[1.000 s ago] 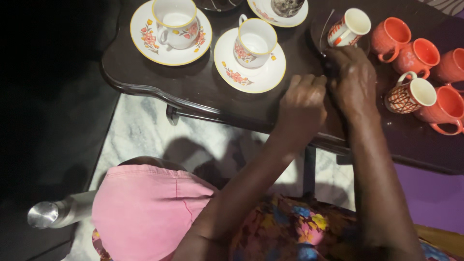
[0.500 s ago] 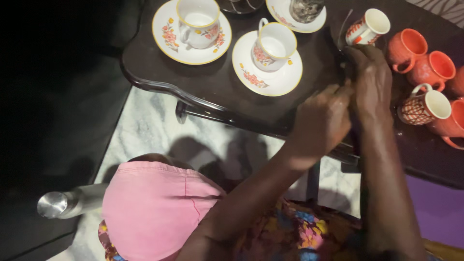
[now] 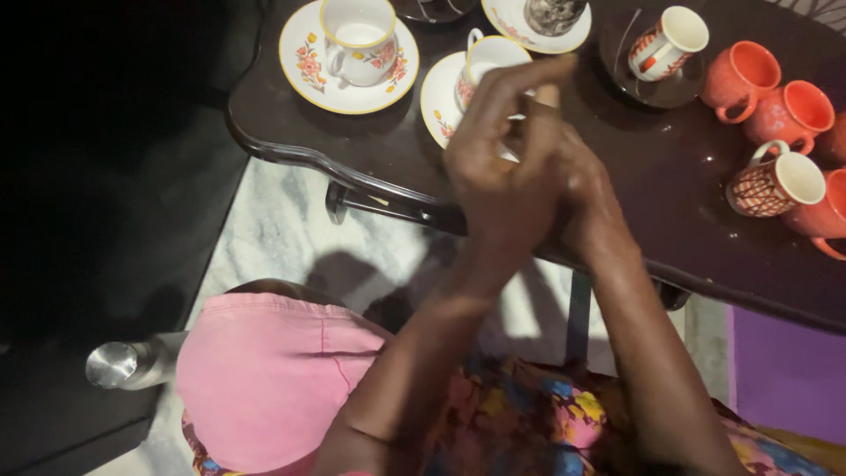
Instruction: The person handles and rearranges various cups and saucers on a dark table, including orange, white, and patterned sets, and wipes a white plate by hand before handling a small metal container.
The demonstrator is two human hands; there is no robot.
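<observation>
- Nearest the camera: a pink-clad knee (image 3: 264,379), a patterned garment (image 3: 546,414), and down on the marble floor (image 3: 256,238) a steel bottle (image 3: 128,363) lying at the left.
- Up come the forearms, and both hands meet over the front edge of the dark desk (image 3: 670,167).
- Left hand (image 3: 498,167): fingers half-curled, index stretched up and forward; it presses against the right hand, and whether anything sits inside it I cannot tell.
- Right hand (image 3: 586,198): tucked behind and under the left, fingers folded in against it; its grip is hidden, so nothing can be called there either.
- Right behind the left hand's fingers: a floral cup (image 3: 485,62) on its yellow-rimmed saucer (image 3: 438,99), partly covered by those fingers.
- Further left, another floral cup (image 3: 357,40) on a saucer, well apart from the hands.
- Off to the right, a striped mug (image 3: 670,42) on a dark plate (image 3: 648,88), clear of both hands.
- Far right edge: orange mugs (image 3: 749,75) clustered with one patterned white mug (image 3: 775,185).
</observation>
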